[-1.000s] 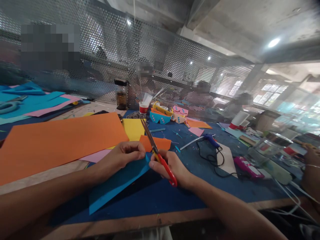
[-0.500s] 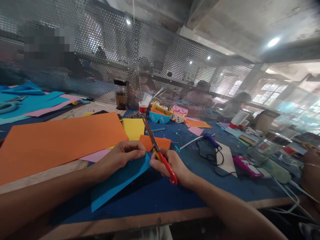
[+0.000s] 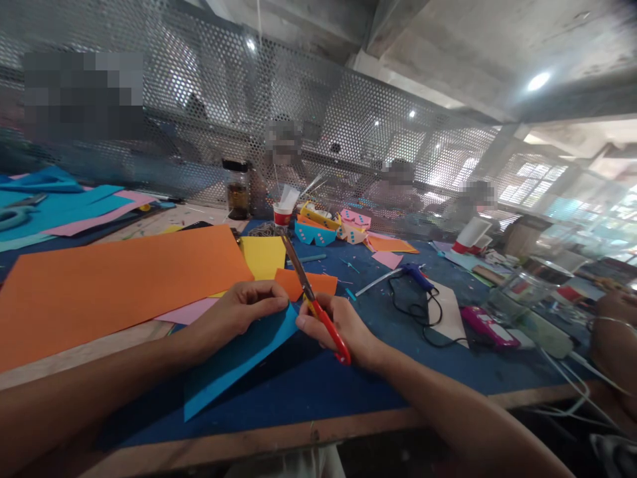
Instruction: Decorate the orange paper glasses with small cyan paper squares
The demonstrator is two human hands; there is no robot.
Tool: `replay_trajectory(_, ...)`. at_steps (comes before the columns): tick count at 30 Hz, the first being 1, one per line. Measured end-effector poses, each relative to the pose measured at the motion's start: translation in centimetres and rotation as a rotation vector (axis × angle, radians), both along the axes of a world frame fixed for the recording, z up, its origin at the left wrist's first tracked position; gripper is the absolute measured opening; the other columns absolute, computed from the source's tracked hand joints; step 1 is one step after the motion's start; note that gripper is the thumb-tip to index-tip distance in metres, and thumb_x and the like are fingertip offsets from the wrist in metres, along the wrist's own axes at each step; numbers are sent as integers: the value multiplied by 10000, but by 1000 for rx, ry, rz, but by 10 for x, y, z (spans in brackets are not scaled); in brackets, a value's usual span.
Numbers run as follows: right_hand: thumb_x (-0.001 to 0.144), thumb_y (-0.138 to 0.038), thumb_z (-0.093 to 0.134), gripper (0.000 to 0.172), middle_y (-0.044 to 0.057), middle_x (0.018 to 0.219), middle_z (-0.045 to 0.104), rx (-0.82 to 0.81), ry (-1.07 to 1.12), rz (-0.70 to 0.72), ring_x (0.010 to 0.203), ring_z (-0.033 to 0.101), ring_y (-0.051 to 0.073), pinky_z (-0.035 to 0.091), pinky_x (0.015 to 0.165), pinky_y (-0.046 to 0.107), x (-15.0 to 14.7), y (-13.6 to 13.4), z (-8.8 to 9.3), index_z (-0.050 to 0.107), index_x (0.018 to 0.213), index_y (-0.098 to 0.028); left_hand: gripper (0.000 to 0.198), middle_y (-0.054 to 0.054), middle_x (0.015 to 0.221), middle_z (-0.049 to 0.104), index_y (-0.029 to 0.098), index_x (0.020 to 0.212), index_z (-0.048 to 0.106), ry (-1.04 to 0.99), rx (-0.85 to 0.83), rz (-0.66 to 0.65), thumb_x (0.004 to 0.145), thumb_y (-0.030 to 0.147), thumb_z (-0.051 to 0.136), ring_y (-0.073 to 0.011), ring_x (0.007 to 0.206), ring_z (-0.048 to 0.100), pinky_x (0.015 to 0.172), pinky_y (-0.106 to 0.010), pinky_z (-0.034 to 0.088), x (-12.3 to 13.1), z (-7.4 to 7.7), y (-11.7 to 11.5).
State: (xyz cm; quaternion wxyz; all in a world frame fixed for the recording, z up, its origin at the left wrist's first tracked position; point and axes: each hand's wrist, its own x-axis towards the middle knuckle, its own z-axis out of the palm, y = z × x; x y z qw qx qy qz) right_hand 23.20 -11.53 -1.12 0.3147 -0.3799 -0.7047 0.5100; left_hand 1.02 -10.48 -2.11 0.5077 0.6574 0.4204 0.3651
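A blue paper sheet (image 3: 233, 362) lies slanted on the dark blue table mat (image 3: 318, 388) near the front edge. My left hand (image 3: 239, 311) is closed, pinching the sheet's upper corner. My right hand (image 3: 343, 325) grips red-handled scissors (image 3: 313, 302) whose blades point up and away, shut together. Its thumb and forefinger also touch the sheet's corner beside my left fingers.
A large orange sheet (image 3: 114, 282), yellow paper (image 3: 263, 255), a small orange piece (image 3: 306, 282) and pink paper lie behind my hands. A glue gun (image 3: 415, 273) with black cord, a jar (image 3: 237, 192), paper cups and paper crafts sit farther back. Another person's arm (image 3: 614, 328) is at right.
Hardly anything differs: both hands and the blue sheet have edged slightly up and left in the picture, with the scissors held the same way.
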Motion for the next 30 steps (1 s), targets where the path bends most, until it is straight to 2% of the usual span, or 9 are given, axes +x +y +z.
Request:
replay_trajectory(4, 847, -445, 739, 303, -60, 664, 471, 9, 42, -48, 564, 443, 91, 377, 515, 207, 3, 5, -3, 569, 858, -195, 376, 5, 704, 579, 188, 788, 678, 0, -73, 7, 864, 556, 676, -155, 608, 508, 549, -251, 383, 2, 4, -3)
replay_trajectory(9, 845, -449, 743, 310, -56, 678, 487, 22, 60, -90, 555, 463, 92, 417, 511, 215, 5, 9, -7, 578, 880, -190, 383, 3, 653, 599, 194, 750, 697, 38, -27, 34, 838, 567, 694, -162, 567, 523, 491, -246, 374, 3, 7, -5)
replay_trajectory(12, 855, -427, 741, 289, -61, 678, 492, 41, 74, -90, 542, 477, 86, 452, 534, 223, 5, 10, -7, 587, 898, -186, 385, 3, 659, 636, 193, 783, 719, 29, -86, 34, 827, 576, 716, -160, 556, 547, 488, -241, 385, 2, 4, -4)
replay_trajectory(15, 865, -441, 726, 292, -69, 655, 479, 59, 94, -112, 512, 469, 83, 470, 517, 227, 5, 10, -6, 580, 879, -188, 417, -15, 699, 695, 186, 841, 748, 33, -175, -30, 833, 602, 715, -163, 559, 582, 522, -249, 429, 0, -2, 0)
replay_trajectory(19, 869, -477, 709, 325, -68, 639, 471, 70, 82, -125, 516, 468, 82, 448, 493, 205, 6, 11, -3, 572, 831, -185, 433, -50, 747, 751, 169, 817, 764, 47, -168, -63, 850, 597, 706, -163, 570, 598, 531, -245, 427, -1, -8, 2)
replay_trajectory(24, 894, -506, 669, 326, -59, 650, 523, 109, 15, -177, 511, 477, 84, 384, 486, 200, 16, 22, 9, 603, 905, -187, 450, -60, 770, 757, 168, 817, 751, 29, -220, -44, 838, 615, 706, -167, 587, 615, 553, -249, 446, 1, -5, -2)
replay_trajectory(26, 893, -487, 670, 307, -45, 662, 558, 186, -57, -261, 531, 492, 95, 379, 511, 212, 25, 32, 16, 614, 885, -185, 460, -40, 719, 721, 169, 794, 741, 45, -194, -4, 832, 625, 701, -167, 575, 598, 540, -249, 443, 0, -3, -2)
replay_trajectory(30, 901, -439, 654, 253, -15, 702, 612, 377, -272, -446, 615, 522, 132, 379, 594, 248, 43, 59, 18, 638, 877, -187, 401, -9, 749, 669, 189, 849, 712, 54, -12, 215, 866, 588, 670, -179, 637, 591, 544, -244, 457, -8, 6, 4)
